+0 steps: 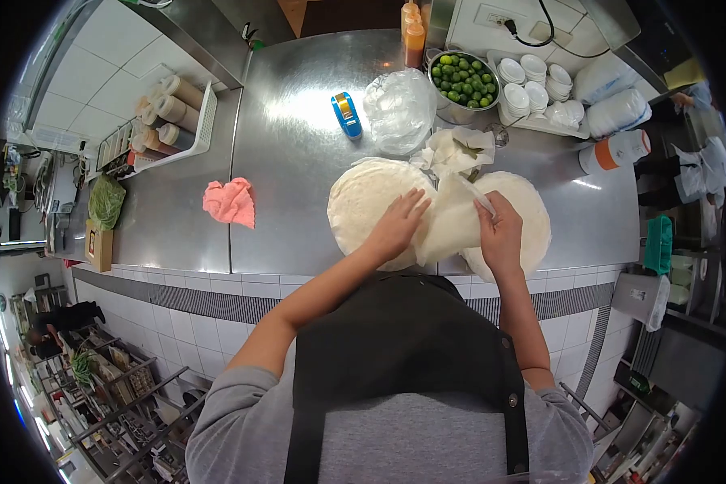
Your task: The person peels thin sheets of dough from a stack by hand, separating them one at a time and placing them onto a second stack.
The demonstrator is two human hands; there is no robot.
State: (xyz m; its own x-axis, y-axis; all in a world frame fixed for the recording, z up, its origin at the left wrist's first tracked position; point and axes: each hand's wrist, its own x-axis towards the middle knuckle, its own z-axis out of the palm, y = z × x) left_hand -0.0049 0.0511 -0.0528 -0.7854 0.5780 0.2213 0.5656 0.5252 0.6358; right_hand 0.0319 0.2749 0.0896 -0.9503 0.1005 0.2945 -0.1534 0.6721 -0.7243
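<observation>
Two piles of large flat flour tortillas lie side by side at the counter's front edge, a left pile (363, 202) and a right pile (532, 218). My left hand (399, 224) rests with its fingers stretched out over the right side of the left pile. Between the piles hangs a thin, pale flour tortilla (452, 222), partly lifted and bent. My right hand (502, 226) pinches its right edge above the right pile. Just behind the piles sits a crumpled whitish wrapper (458, 152) with some greenish bits showing.
Behind are a clear plastic bag (399, 109), a blue tape dispenser (347, 115), a bowl of limes (464, 81) and sauce bottles (414, 40). A pink cloth (230, 202) lies left. White cups (532, 68) and a white-and-orange container (613, 152) stand right. A person (64, 319) appears far left.
</observation>
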